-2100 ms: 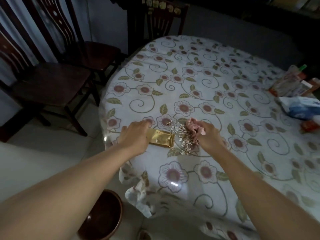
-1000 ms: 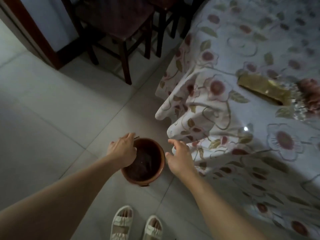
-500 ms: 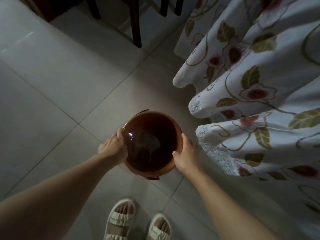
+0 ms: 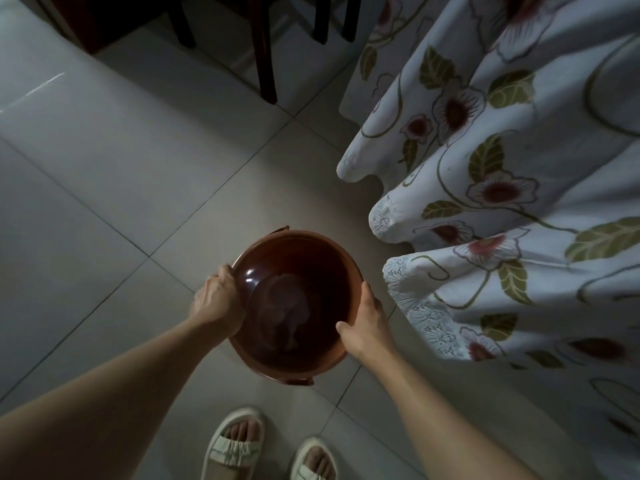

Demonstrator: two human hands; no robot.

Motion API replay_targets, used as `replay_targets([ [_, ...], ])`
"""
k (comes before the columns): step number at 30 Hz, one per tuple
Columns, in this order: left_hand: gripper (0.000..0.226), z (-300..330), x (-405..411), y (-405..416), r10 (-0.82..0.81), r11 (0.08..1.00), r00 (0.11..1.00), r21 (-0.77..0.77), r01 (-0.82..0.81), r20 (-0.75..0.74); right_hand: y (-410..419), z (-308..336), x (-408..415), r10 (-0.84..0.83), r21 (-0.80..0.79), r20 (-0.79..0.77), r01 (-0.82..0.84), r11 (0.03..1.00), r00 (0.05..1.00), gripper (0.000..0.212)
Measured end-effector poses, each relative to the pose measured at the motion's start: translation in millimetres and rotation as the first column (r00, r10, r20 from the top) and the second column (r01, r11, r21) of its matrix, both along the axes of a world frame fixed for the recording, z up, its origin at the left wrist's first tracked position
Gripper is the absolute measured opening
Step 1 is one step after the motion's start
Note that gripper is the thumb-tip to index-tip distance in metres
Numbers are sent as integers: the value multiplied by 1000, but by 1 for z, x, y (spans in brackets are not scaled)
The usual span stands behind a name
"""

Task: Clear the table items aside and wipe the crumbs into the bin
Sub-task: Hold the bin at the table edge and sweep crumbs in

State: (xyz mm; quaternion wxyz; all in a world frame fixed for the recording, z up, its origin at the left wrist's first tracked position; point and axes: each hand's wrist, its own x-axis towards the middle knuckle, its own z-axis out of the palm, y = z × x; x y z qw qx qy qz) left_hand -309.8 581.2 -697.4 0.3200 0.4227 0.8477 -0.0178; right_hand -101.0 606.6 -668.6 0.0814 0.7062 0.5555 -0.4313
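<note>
A round brown bin (image 4: 294,268) is over the tiled floor, seen from straight above, its dark inside showing. My left hand (image 4: 216,301) grips its left rim and my right hand (image 4: 365,320) clasps its right rim. The floral tablecloth (image 4: 502,188) hangs in folds just right of the bin. The tabletop, the crumbs and the gold packet are out of view.
Dark wooden chair legs (image 4: 265,46) stand on the pale floor tiles (image 4: 104,168) at the top. My two feet in pale sandals (image 4: 239,445) are at the bottom edge, just below the bin.
I turned from the tabletop down to the floor. Both hands left the crumbs and gold packet, reached the bin and closed on its rim; it now looks closer to me.
</note>
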Motion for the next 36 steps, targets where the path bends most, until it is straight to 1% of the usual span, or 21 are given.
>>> replay_targets([
  [5, 23, 75, -2, -1, 0, 1000, 1000, 0, 0, 6, -5, 75, -1, -7, 4, -18, 7, 1000, 1000, 85],
  [10, 23, 166, 0, 7, 2, 1000, 1000, 25, -2, 24, -4, 157, 2, -34, 58, -3, 35, 998, 999, 85],
  [15, 29, 253, 9, 19, -4, 999, 1000, 48, 2, 30, 2, 238, 10, -92, 104, -11, 93, 990, 996, 82],
  [20, 28, 319, 27, 33, -29, 997, 997, 66, 24, 68, 3, 295, 25, -175, 139, -26, 176, 974, 984, 81],
  [25, 30, 361, 45, 40, -98, 991, 987, 98, 86, 129, -2, 334, 41, -307, 137, -20, 307, 942, 951, 81],
  [28, 29, 374, 55, 44, -145, 986, 972, 103, 128, 183, -8, 349, 52, -378, 134, -14, 376, 917, 926, 81],
  [32, 36, 386, 73, 53, -181, 982, 957, 95, 163, 226, -15, 364, 67, -454, 126, -28, 454, 882, 890, 80],
  [34, 39, 389, 80, 58, -186, 981, 954, 90, 169, 235, -19, 369, 74, -474, 166, 2, 467, 869, 881, 73],
  [36, 42, 390, 87, 64, -200, 979, 951, 83, 185, 235, -24, 376, 80, -493, 229, 42, 471, 852, 869, 56],
])
